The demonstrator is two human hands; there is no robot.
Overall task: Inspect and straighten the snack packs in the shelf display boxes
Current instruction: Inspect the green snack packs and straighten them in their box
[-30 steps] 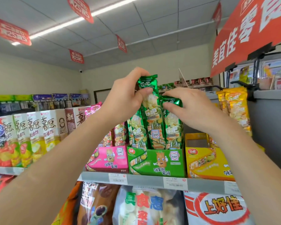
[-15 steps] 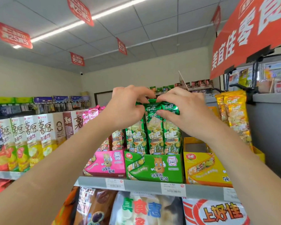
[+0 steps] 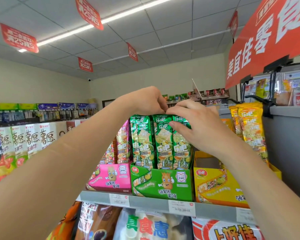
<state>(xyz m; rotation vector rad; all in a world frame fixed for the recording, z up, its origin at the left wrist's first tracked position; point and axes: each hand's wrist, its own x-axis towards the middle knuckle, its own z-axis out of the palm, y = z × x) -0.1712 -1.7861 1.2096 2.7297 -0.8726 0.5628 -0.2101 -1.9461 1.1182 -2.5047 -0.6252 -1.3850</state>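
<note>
In the green display box point(image 3: 163, 183), green snack packs point(image 3: 160, 141) stand upright; L hand point(image 3: 150, 101) pinches their tops, R hand point(image 3: 196, 126) grips the box's rightmost pack point(image 3: 182, 149), thumb in front. Best to level tops w/ light, even pressure, no crumpling.

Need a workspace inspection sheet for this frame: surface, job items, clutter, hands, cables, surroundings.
Surface: grey shelf with price tags on its front edge.
Job's things: green snack packs upright in the green display box; pink display box to its left, yellow display box to its right, front part showing bare cardboard.
Clutter: nothing seen.
Grippers: left hand, fingers curled on the green pack tops; right hand grips the rightmost packs, thumb in front.
Cables: nothing seen.
Surroundings: bagged snacks below the shelf, red hanging signs, ceiling light strip.
</note>
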